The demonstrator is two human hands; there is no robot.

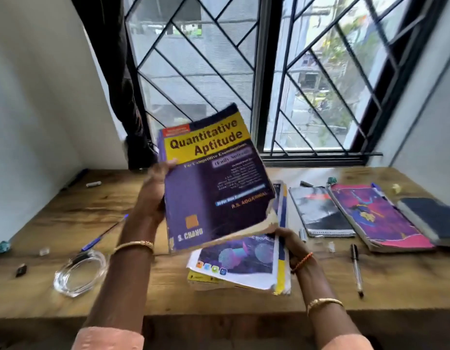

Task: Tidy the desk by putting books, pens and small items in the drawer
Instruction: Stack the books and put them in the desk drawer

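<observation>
Purple and yellow book (214, 188), pink and purple notebook (378, 218), brown wood-grain desk (67, 215), blue pen (102, 234)

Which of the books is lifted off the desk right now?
The purple and yellow Quantitative Aptitude book, held tilted by both hands. The other books lie flat on the desk.

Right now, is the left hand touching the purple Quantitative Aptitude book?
Touching. The head view shows the left hand gripping the spine edge of the Quantitative Aptitude book, thumb laid on the cover.
</observation>
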